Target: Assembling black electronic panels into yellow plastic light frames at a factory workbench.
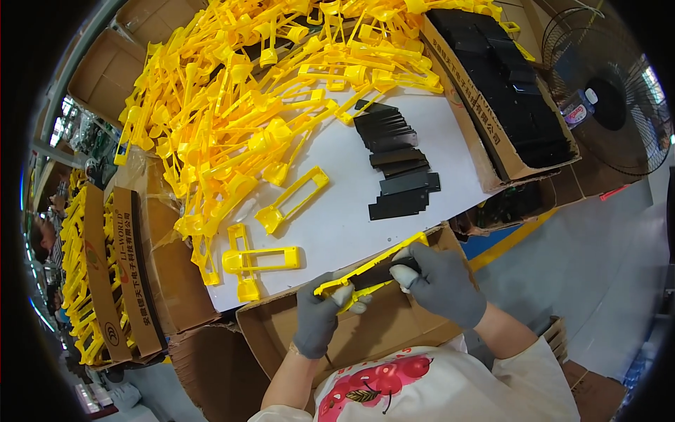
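Over an open cardboard box, both my hands, in grey gloves with pale fingertips, hold one yellow plastic frame [373,264] at a slant. My left hand [316,318] is closed round its lower left end. At the other end my right hand [448,287] grips a dark flat panel [376,276], which lies within the frame's outline; my fingers hide part of it. Whether the panel is seated cannot be seen. Ahead on the white tabletop [337,232], loose black panels [404,188] lie in overlapping rows. Nearby are single yellow frames [301,197].
A large heap of yellow frames [225,126] covers the table's far left. At the right, a carton [485,133] holds stacked black panels, with a fan [608,98] beyond it. The open box [281,330] sits below my hands. Another carton [130,274] with yellow pieces stands left.
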Tool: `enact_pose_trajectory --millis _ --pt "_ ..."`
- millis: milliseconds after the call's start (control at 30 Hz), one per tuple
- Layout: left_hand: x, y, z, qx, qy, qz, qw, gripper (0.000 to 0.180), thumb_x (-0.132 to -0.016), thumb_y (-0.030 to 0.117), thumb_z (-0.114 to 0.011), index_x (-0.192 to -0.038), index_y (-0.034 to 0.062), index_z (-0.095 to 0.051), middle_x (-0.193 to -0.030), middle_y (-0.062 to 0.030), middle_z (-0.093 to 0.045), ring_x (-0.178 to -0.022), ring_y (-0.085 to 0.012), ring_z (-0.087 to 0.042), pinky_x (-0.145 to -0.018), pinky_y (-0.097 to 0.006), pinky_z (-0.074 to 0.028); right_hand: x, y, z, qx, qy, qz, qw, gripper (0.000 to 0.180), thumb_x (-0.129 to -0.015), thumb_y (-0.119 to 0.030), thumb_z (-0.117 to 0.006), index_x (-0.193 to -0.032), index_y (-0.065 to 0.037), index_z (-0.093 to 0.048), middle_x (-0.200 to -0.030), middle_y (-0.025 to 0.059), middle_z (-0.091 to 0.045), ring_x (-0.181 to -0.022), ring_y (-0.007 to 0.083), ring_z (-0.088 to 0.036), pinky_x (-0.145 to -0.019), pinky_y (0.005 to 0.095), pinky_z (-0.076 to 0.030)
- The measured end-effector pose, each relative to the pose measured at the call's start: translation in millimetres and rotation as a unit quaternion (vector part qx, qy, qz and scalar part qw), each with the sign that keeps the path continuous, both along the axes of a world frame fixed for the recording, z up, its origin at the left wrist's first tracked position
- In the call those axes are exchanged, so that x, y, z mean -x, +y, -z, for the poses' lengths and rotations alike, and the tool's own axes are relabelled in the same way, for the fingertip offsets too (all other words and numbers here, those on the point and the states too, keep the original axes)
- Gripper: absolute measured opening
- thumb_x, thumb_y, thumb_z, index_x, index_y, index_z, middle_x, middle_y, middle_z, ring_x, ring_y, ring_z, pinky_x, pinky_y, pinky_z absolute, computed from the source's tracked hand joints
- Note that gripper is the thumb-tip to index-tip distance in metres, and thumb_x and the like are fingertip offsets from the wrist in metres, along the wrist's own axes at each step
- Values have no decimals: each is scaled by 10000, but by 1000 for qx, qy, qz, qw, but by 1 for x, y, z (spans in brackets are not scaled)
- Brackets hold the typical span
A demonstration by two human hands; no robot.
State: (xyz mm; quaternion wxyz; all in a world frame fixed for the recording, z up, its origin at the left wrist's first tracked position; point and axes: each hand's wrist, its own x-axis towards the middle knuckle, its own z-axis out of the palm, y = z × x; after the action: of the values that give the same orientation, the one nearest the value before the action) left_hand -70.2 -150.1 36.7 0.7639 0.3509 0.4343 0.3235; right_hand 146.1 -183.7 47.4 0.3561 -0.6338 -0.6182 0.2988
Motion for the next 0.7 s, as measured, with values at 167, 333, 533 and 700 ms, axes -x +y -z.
enact_pose_trajectory --millis 167,333,533,700 --pt "-1 -6 -7 -5 88 9 996 291 -878 32 -637 -1146 -77 -606 -909 -155 -683 -762 -206 -690 -626 -276 -570 -6 -7 -2 -32 -151 49 987 388 -801 -430 -732 -999 -128 -592 -629 109 -588 -599 230 -636 -526 361 -484" --pt "11 -9 5 -22 68 94 993 271 -872 17 -659 -1117 -92 -620 -899 -148 -686 -753 -192 -690 -591 -262 -566 -18 -25 12 90 85 -36 992 330 -757 -308 -805 -924 -64 -657 -707 70 -667 -600 168 -642 -542 282 -477" --pt "-1 -10 10 8 117 143 983 226 -876 38 -666 -1068 -76 -631 -871 -129 -685 -713 -158 -679 -564 -243 -554 -14 -62 38 101 -30 11 994 262 -796 -283 -771 -902 -70 -661 -711 98 -657 -577 194 -634 -538 284 -474" --pt "-6 0 21 23 134 236 962 202 -914 59 -613 -1096 -27 -599 -803 -94 -668 -636 -108 -638 -510 -214 -507 -42 -70 32 202 -107 -57 972 328 -803 -390 -744 -924 -100 -652 -738 88 -656 -605 227 -645 -541 320 -491"
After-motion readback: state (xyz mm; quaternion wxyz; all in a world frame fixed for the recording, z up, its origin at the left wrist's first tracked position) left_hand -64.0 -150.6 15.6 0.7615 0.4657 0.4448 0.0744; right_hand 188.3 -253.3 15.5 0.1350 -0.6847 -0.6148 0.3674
